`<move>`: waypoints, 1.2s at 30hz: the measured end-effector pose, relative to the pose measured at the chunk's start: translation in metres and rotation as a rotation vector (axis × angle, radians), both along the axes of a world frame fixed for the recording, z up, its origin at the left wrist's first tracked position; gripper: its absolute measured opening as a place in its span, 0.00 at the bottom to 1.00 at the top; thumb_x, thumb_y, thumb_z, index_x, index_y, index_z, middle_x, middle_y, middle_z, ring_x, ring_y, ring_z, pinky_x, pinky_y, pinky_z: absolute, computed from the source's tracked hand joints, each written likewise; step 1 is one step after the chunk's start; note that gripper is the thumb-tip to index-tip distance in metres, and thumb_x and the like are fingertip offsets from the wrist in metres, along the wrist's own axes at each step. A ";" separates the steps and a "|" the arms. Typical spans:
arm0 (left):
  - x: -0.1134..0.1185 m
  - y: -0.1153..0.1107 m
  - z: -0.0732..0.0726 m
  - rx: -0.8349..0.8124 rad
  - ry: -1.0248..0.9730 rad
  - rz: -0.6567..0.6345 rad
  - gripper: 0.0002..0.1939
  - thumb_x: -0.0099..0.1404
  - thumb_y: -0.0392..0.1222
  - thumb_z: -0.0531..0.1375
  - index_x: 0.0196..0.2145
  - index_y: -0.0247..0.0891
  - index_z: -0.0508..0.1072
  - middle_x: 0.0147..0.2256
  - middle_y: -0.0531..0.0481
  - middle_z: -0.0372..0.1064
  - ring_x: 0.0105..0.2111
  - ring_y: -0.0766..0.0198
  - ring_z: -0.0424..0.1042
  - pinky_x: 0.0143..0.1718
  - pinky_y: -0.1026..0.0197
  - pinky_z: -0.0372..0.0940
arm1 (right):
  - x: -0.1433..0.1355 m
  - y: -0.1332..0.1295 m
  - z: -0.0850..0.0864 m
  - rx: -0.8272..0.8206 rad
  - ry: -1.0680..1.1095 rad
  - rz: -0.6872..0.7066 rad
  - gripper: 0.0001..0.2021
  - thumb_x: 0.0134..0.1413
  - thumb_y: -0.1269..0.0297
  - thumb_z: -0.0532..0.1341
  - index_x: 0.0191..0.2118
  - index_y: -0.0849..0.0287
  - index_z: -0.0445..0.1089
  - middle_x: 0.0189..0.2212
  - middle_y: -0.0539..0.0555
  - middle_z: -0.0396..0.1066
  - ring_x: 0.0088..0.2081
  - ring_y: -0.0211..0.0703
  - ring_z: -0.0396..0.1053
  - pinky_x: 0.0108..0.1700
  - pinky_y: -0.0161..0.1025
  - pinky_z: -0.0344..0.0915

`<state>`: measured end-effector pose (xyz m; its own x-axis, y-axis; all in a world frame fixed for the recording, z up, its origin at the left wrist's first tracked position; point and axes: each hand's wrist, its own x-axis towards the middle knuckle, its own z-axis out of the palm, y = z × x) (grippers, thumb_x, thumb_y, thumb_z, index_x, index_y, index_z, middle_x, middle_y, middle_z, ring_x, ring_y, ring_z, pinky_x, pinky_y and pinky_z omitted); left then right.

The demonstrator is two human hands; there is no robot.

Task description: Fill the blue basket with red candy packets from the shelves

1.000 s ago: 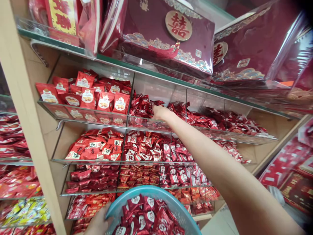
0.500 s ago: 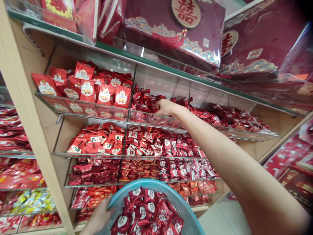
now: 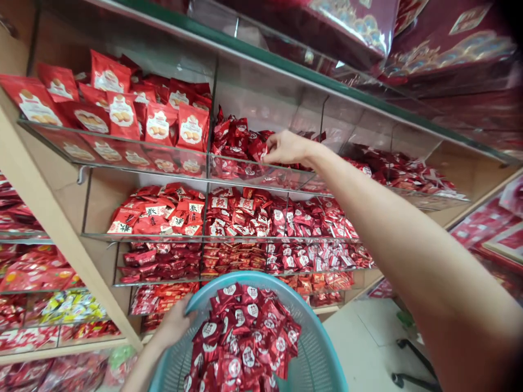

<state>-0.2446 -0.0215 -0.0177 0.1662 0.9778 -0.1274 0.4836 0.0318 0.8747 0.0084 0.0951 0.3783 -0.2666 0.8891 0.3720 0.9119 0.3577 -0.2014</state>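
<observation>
My right hand (image 3: 286,148) reaches over the clear front edge of the upper shelf bin. Its fingers pinch a small dark red packet (image 3: 259,149) among others like it. My left hand (image 3: 175,322) grips the left rim of a blue-green plastic basket (image 3: 322,344), its fingertips partly hidden at the rim. Inside the basket lies a heap of dark red packets (image 3: 248,356) with round white labels.
Larger red packets (image 3: 157,124) fill the bin to the left. Lower tiers hold more red packets (image 3: 239,212). A green-edged glass shelf (image 3: 269,53) with maroon boxes (image 3: 351,22) hangs above my right hand. Black chair legs (image 3: 414,362) stand on the floor at right.
The view has moved closer and lower, so the shelves sit higher and more of the basket shows. My right hand has lifted slightly at the bin, with a packet now visible at its fingertips.
</observation>
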 end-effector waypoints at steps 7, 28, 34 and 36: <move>0.001 0.003 -0.004 0.004 0.047 0.008 0.17 0.48 0.45 0.56 0.37 0.36 0.70 0.36 0.49 0.74 0.37 0.57 0.71 0.43 0.58 0.63 | 0.029 -0.054 0.004 0.201 0.407 0.196 0.07 0.43 0.72 0.61 0.32 0.66 0.68 0.27 0.49 0.67 0.29 0.31 0.65 0.30 0.31 0.57; 0.004 -0.005 -0.005 0.051 0.041 -0.013 0.13 0.51 0.40 0.54 0.36 0.37 0.70 0.35 0.50 0.74 0.37 0.59 0.71 0.43 0.59 0.62 | -0.042 -0.138 -0.325 -1.112 0.439 0.493 0.07 0.39 0.69 0.62 0.29 0.61 0.64 0.19 0.41 0.57 0.20 0.28 0.52 0.21 0.28 0.49; 0.004 -0.004 -0.010 0.036 0.059 -0.017 0.13 0.50 0.38 0.54 0.36 0.37 0.70 0.35 0.50 0.73 0.38 0.60 0.70 0.43 0.60 0.62 | -0.053 -0.129 -0.331 -1.205 0.245 0.534 0.07 0.39 0.67 0.60 0.29 0.61 0.66 0.18 0.42 0.58 0.21 0.29 0.53 0.21 0.29 0.50; 0.004 -0.004 -0.011 0.038 0.069 -0.017 0.13 0.51 0.37 0.53 0.35 0.37 0.69 0.35 0.51 0.73 0.38 0.60 0.70 0.43 0.60 0.62 | -0.058 -0.129 -0.333 -1.198 0.175 0.544 0.07 0.39 0.65 0.60 0.27 0.61 0.65 0.18 0.42 0.57 0.20 0.29 0.53 0.20 0.29 0.49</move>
<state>-0.2409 -0.0253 -0.0288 0.1748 0.9793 -0.1022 0.5432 -0.0093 0.8395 -0.0499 -0.0334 0.0450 -0.7195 0.4853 -0.4968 0.6402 0.1864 -0.7452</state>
